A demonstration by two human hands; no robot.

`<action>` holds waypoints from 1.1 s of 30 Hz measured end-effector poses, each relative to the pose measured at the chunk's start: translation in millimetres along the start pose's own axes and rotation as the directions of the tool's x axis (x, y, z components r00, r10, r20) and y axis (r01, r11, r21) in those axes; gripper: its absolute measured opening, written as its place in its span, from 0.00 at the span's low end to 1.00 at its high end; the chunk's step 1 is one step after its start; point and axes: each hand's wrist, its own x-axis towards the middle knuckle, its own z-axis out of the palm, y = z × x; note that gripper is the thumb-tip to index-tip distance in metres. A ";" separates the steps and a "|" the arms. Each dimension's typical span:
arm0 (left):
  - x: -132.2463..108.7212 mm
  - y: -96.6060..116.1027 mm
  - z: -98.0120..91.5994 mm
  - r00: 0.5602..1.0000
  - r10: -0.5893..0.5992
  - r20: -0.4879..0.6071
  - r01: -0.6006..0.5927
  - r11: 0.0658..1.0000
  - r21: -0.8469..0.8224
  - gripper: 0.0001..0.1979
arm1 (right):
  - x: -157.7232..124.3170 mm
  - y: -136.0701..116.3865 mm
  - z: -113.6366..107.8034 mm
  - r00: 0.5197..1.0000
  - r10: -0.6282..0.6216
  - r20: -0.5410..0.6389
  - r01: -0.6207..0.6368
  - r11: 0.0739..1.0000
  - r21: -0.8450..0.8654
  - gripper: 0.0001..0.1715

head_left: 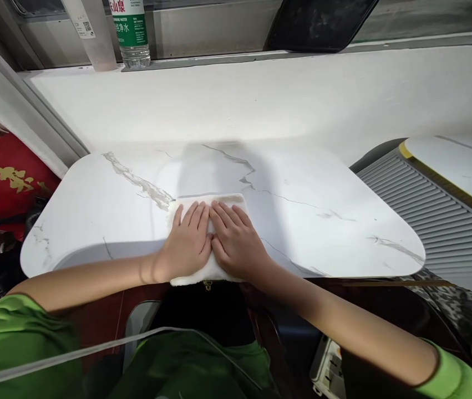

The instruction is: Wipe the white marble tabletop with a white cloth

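A white cloth point(229, 199), folded into a rough square, lies at the front middle of a white marble-patterned table point(323, 227). Flat on its left half rests my left hand point(188, 238), fingers stretched forward. My right hand point(236, 238) presses on the right half in the same way, and the two thumbs meet in the middle. Neither hand grips the cloth; both palms are down on it. Its near edge reaches the table's front edge, and part of the cloth is hidden under my hands.
On the window ledge stand a clear water bottle point(131, 33) with a green label and a translucent cup point(92, 36). A black tablet-like panel point(319, 25) leans farther right. Red bags point(6, 177) sit at left; a ribbed white cabinet point(435, 216) stands at right. A power strip point(328, 368) is below.
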 end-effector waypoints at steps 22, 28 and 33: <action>164.1 -140.1 18.5 0.996 -0.088 -0.026 0.087 0.995 -0.042 0.28 | 188.9 76.7 51.9 0.996 0.073 0.058 -0.076 0.996 0.044 0.34; 178.2 -150.8 22.7 0.995 -0.083 -0.052 0.080 0.995 -0.060 0.28 | 199.7 85.2 58.1 0.994 0.100 0.042 -0.103 0.992 0.070 0.34; 173.6 -146.6 19.5 0.994 -0.104 -0.024 0.102 0.993 -0.065 0.28 | 195.8 85.7 61.9 0.995 0.104 -0.001 -0.104 0.991 0.090 0.34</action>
